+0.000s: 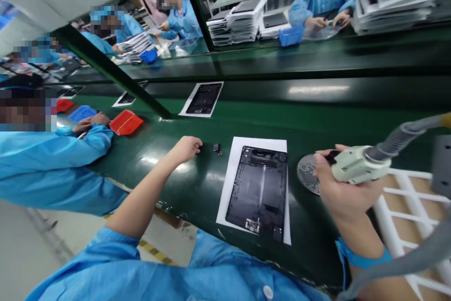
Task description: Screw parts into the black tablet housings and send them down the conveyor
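Observation:
My left hand hovers over or rests on the green bench, its fingers curled and pressed together. Whatever may be between them is too small to make out. Just right of it lies a small black part with tiny bits beside it. My right hand is wrapped round a pale green handheld tool with a grey ribbed hose. Partly behind that hand sits a round metal mesh disc. Between my hands, an opened black tablet housing lies on a white sheet, its inside facing up.
A white divided tray stands at the right. Another housing lies on paper farther back. Red bin and blue bin are beside a co-worker at the left. A green post slants over the bench. Co-workers sit opposite among stacks.

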### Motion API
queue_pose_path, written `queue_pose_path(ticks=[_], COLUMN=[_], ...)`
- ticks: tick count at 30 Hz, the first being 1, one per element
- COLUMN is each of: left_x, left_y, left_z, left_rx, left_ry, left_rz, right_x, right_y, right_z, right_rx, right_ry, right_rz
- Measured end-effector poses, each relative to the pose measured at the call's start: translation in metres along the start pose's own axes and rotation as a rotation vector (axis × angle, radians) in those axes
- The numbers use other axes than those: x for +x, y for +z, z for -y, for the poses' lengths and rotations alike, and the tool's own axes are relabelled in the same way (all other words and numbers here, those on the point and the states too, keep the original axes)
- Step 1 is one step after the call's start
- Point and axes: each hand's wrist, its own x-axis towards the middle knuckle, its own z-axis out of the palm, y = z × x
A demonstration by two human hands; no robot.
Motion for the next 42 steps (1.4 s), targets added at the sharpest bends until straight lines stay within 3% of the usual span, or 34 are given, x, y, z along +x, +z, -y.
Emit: queue_pose_path(ticks=[5, 8, 11, 14, 17, 20, 23, 26, 36, 42], left_x=[-0.003, -0.015, -0.034, -0.044, -0.032, -0.003, 0.020, 0.028, 0.020, 0.029], left_y=[-0.024, -0.045, -0.054, -0.029, 0.024, 0.077, 0.108, 0.121, 0.137, 0.134], left_z=[-0.010, -0.029, -0.069, -0.129, -0.187, -0.222, -0.230, -0.223, -0.215, -0.216], left_rx=[0.081, 0.075, -0.139, -0.450, -0.560, -0.495, -0.367, -0.286, -0.215, -0.199], left_ry=[0.084, 0.181, 0.208, 0.252, 0.461, 0.573, 0.566, 0.601, 0.737, 0.736], left_rz=[0.161, 0.030, -0.101, 0.048, 0.195, 0.085, -0.026, -0.062, -0.212, -0.164], right_x=[0.000, 0.001, 0.002, 0.001, 0.000, 0.000, 0.002, 0.003, 0.002, 0.014], right_y=[0.001, 0.001, 0.002, 0.002, 0.001, -0.001, -0.001, 0.003, 0.002, 0.005], right_z=[-0.004, 0.002, 0.010, 0.008, -0.003, -0.013, -0.014, -0.008, -0.012, 0.006], right_rx=[0.050, 0.093, 0.105, 0.119, 0.112, 0.107, 0.119, 0.140, 0.165, 0.227], right_ry=[-0.016, -0.030, -0.049, -0.067, -0.038, -0.038, -0.067, -0.105, -0.127, -0.066], right_rz=[-0.041, -0.053, -0.068, -0.074, -0.040, -0.029, -0.047, -0.067, -0.084, -0.111])
